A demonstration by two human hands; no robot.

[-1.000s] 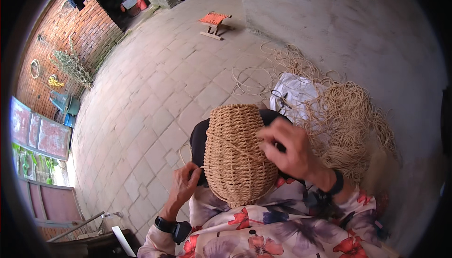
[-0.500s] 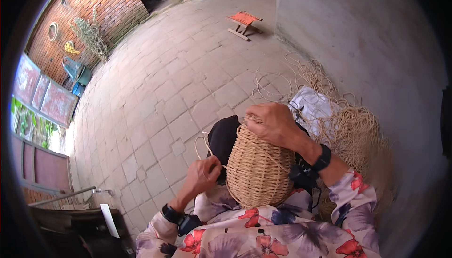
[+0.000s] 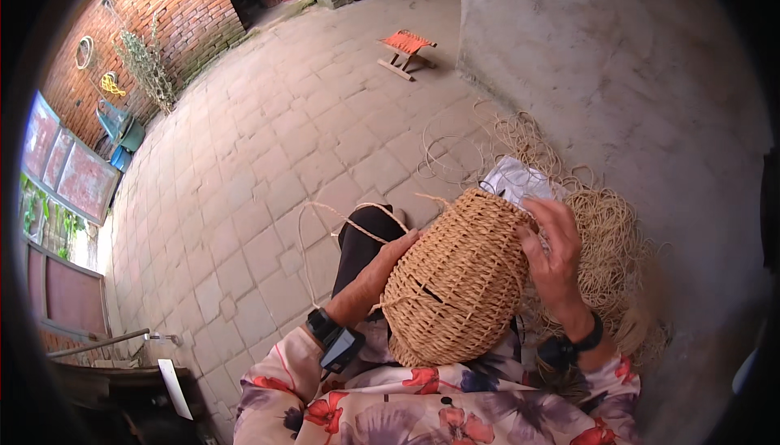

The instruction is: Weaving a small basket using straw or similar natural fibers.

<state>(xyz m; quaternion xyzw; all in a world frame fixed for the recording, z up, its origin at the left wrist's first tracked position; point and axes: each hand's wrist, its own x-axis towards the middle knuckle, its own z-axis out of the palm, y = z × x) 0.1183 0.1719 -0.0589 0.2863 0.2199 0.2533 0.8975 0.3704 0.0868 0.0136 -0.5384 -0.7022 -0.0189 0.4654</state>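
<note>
A tan woven basket (image 3: 455,291) of twisted cord rests on my lap, its narrower end tilted away from me. My left hand (image 3: 380,273) presses along its left side, fingertips partly hidden by the weave. At the upper right edge, my right hand (image 3: 556,242) grips it with thumb and curled fingers. A loose strand of cord (image 3: 329,206) loops out to the left, passing near my left wrist. Another short cord end sticks out by the basket's far edge. Across the weave shows a thin dark slit or strip (image 3: 426,291); I cannot tell which.
To the right, a large heap of tangled cord (image 3: 605,238) lies by a grey wall (image 3: 617,63), beside a white sheet or bag (image 3: 520,179). A folding stool (image 3: 408,51) with an orange seat stands farther off on the paved floor (image 3: 244,177). Metal items sit at lower left.
The basket has turned and tipped to the right. My right hand has moved from its top to its right side. My left hand has gone from the strand to the basket's left side.
</note>
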